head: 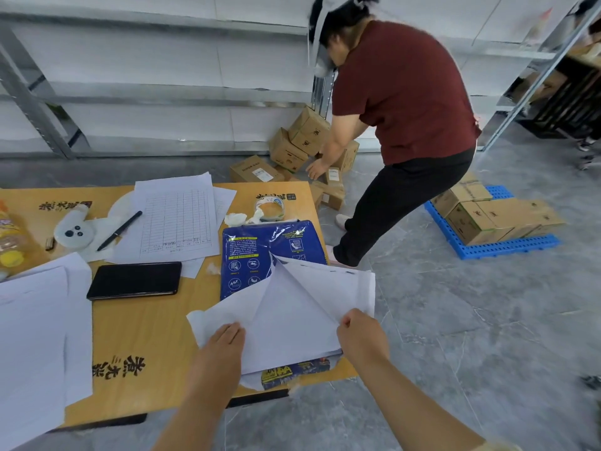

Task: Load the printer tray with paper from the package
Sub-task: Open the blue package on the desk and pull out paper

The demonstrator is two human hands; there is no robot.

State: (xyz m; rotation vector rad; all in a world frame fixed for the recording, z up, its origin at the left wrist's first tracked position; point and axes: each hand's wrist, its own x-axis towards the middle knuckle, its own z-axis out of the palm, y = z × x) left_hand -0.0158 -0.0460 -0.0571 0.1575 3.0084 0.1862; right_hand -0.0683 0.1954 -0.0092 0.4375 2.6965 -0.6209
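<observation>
A blue paper package [260, 252] lies at the right end of the wooden table [143, 333], its wrapper torn open on the near side. White wrapper flaps and sheets [292, 307] fan out of the tear. My left hand [226, 340] rests flat on the left part of the white paper. My right hand [359, 332] pinches the right edge of a lifted flap. No printer or tray is in view.
On the table lie a black phone [135, 279], a printed form [179, 219] with a pen [120, 230], a tape roll [270, 208], loose sheets [35, 336] and a bottle [9, 242]. A person [403, 125] bends over cardboard boxes [292, 148] beyond; more boxes sit on a blue pallet [507, 245].
</observation>
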